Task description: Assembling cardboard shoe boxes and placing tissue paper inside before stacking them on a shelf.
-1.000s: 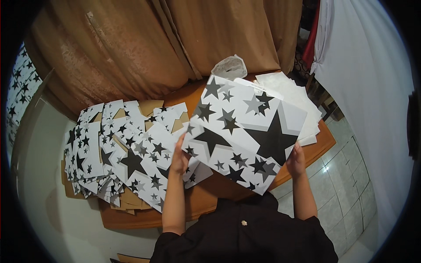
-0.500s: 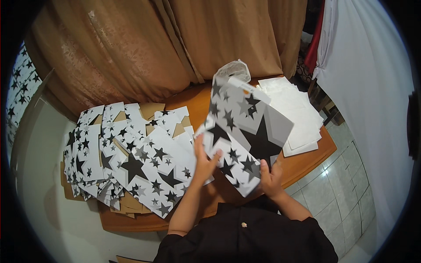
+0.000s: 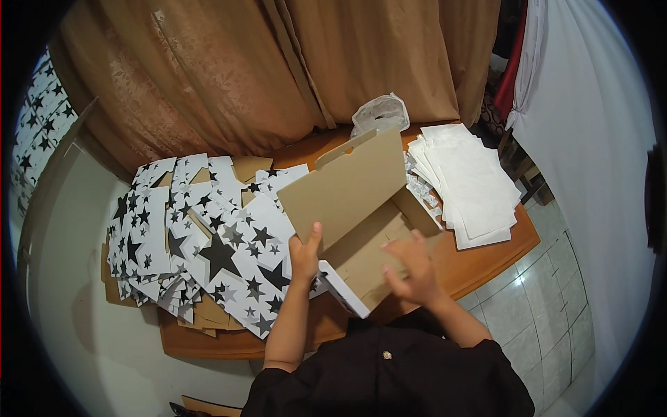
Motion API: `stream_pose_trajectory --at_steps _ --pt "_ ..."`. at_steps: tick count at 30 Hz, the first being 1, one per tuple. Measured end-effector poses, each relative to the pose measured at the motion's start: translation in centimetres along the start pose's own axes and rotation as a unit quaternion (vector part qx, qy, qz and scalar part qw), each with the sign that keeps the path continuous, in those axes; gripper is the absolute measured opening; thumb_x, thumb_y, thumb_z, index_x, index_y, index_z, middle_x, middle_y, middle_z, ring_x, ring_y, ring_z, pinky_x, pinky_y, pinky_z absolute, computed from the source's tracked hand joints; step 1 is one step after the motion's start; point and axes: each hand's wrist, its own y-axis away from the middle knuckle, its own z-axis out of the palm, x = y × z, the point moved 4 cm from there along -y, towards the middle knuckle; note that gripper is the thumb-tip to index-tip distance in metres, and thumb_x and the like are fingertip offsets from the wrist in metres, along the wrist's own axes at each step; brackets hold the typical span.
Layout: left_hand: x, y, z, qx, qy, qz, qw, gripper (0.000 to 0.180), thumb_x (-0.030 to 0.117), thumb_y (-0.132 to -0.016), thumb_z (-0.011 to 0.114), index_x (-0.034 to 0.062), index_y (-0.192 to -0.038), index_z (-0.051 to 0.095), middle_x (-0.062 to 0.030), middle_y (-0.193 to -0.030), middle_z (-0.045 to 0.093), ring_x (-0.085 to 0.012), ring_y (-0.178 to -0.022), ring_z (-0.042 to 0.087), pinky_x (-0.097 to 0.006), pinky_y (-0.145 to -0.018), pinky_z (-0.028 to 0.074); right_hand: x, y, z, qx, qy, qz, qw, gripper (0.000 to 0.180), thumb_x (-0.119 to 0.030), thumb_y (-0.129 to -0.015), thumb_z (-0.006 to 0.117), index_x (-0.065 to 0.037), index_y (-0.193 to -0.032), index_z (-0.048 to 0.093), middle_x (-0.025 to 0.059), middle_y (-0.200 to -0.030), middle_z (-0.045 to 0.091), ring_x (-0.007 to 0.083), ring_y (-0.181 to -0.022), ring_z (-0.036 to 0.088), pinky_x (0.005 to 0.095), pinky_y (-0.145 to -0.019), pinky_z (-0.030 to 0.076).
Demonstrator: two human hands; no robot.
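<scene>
A flat cardboard box blank (image 3: 351,184), brown inside and white with black stars outside, lies partly folded on the wooden table (image 3: 486,254) in front of me. One panel stands up with its brown side toward me. My left hand (image 3: 306,254) grips the lower left edge of that raised panel, thumb on the brown face. My right hand (image 3: 410,267) hovers with spread fingers over the brown base panel, slightly blurred; whether it touches the cardboard I cannot tell.
A spread pile of star-printed box blanks (image 3: 180,236) covers the table's left half. A stack of white sheets (image 3: 469,181) lies at the right. A crumpled clear plastic bag (image 3: 379,115) sits at the back by the brown curtain (image 3: 243,76). Tiled floor at right.
The star-printed blank was held up flat in both hands, then turned over and lowered. Now its brown inside faces me, one panel is raised, and my right hand has let go.
</scene>
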Motion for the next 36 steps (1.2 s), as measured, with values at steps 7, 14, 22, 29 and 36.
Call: stream_pose_trajectory --at_steps 7,14,22,29,36 --pt "-7.3 -4.3 -1.8 -0.053 0.103 -0.092 0.989 0.032 0.024 -0.087 0.063 -0.0035 -0.102 0.062 -0.0077 -0.096 0.064 -0.0135 -0.085 0.059 -0.026 -0.078 0.045 10.5 3.1 -4.8 0.155 0.145 0.227 0.950 0.041 -0.014 -0.078 0.063 -0.001 -0.116 0.053 0.0150 -0.109 0.058 0.0309 -0.108 0.051 0.0383 -0.096 0.036" --pt "-15.6 -5.2 -0.9 -0.037 0.050 -0.102 0.993 0.034 0.022 -0.087 0.062 -0.0036 -0.108 0.059 -0.0111 -0.102 0.063 -0.0171 -0.090 0.060 -0.028 -0.081 0.046 17.9 10.7 -0.1 -0.049 -0.252 0.493 0.831 0.036 -0.021 -0.093 0.049 -0.003 -0.125 0.050 0.0098 -0.106 0.059 0.0136 -0.097 0.053 0.0263 -0.083 0.043" --pt "-12.2 0.9 -4.0 0.102 -0.131 -0.043 0.985 0.059 0.027 -0.088 0.056 -0.0022 -0.134 0.034 -0.0215 -0.136 0.037 -0.0307 -0.123 0.040 -0.040 -0.102 0.032 18.7 13.5 2.4 0.047 -0.188 0.449 0.872 0.030 -0.018 -0.091 0.051 -0.002 -0.117 0.056 0.0086 -0.099 0.062 0.0172 -0.088 0.058 0.0298 -0.077 0.046" --pt "-8.7 9.5 -1.9 -0.231 -0.312 0.130 0.912 0.050 0.019 -0.086 0.054 0.0051 -0.133 0.041 -0.0155 -0.134 0.043 -0.0355 -0.127 0.037 -0.047 -0.106 0.024 15.4 9.7 1.4 -0.025 0.149 0.410 0.900 0.029 -0.010 -0.086 0.052 -0.004 -0.114 0.056 0.0206 -0.101 0.062 0.0331 -0.085 0.062 0.0385 -0.075 0.049" --pt "-10.9 10.0 -1.4 -0.247 -0.336 0.115 0.901 0.043 0.000 -0.078 0.048 0.0126 -0.118 0.056 -0.0087 -0.112 0.061 -0.0342 -0.123 0.043 -0.055 -0.097 0.032 13.3 10.3 1.4 0.045 0.037 0.358 0.932 0.023 -0.012 -0.085 0.054 -0.004 -0.106 0.058 0.0165 -0.098 0.062 0.0320 -0.095 0.060 0.0408 -0.084 0.045"
